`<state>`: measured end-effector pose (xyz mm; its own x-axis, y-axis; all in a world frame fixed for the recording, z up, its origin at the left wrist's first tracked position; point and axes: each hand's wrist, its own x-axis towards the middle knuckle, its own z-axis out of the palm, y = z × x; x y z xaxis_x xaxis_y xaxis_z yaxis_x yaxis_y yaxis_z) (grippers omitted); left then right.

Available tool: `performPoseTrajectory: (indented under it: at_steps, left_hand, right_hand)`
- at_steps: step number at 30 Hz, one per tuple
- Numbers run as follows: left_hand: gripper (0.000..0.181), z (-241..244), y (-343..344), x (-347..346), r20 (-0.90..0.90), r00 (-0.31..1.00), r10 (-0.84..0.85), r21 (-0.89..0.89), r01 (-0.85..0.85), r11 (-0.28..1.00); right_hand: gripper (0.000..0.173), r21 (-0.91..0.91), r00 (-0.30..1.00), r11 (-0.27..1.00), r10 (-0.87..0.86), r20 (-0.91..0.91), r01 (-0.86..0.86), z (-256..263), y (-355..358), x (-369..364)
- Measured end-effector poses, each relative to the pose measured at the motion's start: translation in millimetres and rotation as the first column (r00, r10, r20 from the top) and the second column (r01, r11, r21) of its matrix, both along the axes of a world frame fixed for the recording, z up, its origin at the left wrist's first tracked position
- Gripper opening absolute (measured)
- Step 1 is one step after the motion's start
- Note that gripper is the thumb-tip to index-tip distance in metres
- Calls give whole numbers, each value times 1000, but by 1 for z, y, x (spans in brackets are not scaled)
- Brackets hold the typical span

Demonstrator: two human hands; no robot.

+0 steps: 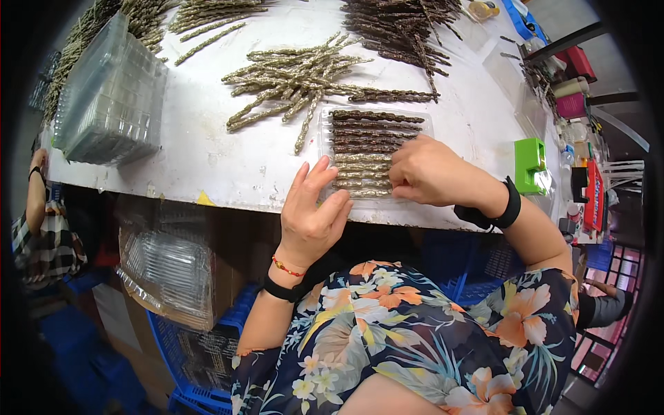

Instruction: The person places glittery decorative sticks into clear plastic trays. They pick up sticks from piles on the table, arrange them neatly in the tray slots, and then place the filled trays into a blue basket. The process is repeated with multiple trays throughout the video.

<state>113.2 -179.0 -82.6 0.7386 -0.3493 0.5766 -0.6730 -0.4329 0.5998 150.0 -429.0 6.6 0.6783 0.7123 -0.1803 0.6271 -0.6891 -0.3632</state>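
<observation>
A clear plastic tray [324,124] lies before me on the white table. Dark brown twisted sticks [377,125] fill its far part in rows, and glittery gold twisted sticks [361,167] lie in the near part. My right hand [428,168] is curled over the tray's right side, at the ends of the gold sticks. Its fingertips are partly hidden, so whether it grips a stick is unclear. At the left edge of the tray is my left hand [315,212], fingers apart and fingertips by the gold sticks' left ends, holding nothing visible.
Loose gold sticks [298,78] and a dark brown pile [394,26] lie beyond the tray. Stacked clear trays [111,104] stand left. A green tape dispenser [528,166] sits right. Below the table edge are a box of plastic trays [168,270] and blue baskets [176,353].
</observation>
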Motion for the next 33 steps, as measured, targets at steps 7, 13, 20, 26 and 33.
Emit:
performPoseTrajectory:
  at_steps: [7, 13, 20, 26, 33]
  left_hand:
    - [18, -2, 0, 0, 24, 1000, -8, 12, 7, 1000]
    - [24, 0, -1, 1, 24, 1000, 1, 0, -1, 1000]
    - [21, -2, -1, 0, 3, 1000, -14, -3, 14, 1000]
    - [22, -5, -2, -1, 8, 1000, -5, -9, 5, 1000]
    - [20, -4, -2, 0, 22, 1000, 0, -5, 0, 1000]
  right_hand:
    - [13, 235, 953, 971, -119, 279, 52, 14, 51, 67]
    - [10, -18, 843, 991, 122, 523, -132, -22, 100, 111]
    - [13, 766, 977, 616, -196, -79, 185, 39, 71, 84]
    - [15, 463, 936, 817, -339, -97, 344, 59, 5, 23]
    - [15, 278, 962, 922, -271, -29, 268, 42, -11, -7]
